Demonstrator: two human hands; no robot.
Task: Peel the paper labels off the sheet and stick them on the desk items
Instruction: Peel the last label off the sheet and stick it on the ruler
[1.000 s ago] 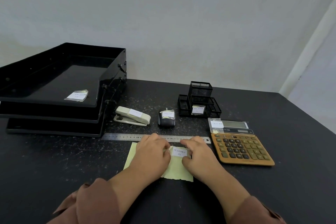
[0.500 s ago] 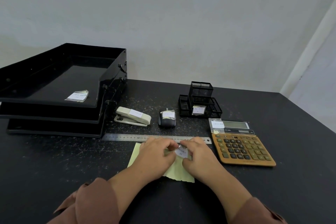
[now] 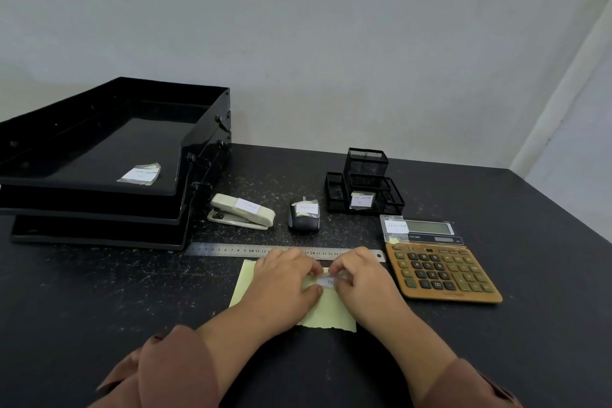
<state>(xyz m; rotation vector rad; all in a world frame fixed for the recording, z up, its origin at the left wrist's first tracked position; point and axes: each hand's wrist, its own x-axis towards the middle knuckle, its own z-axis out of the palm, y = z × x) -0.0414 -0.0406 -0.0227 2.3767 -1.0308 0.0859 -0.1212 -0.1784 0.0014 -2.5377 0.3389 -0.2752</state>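
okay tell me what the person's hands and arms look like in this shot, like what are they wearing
Both the left hand and the right hand are bare: no gloves, and no rings or watch visible. The forearms are uncovered, with loose reddish-brown sleeves pushed back toward the elbows on both arms. The fabric looks plain, with no visible pattern or markings.

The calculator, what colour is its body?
Orange-brown, with dark keys; the calculator shows only in the head view, right of the hands.

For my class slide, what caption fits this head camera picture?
Both hands, left and right, peel a white label off the yellow sheet.
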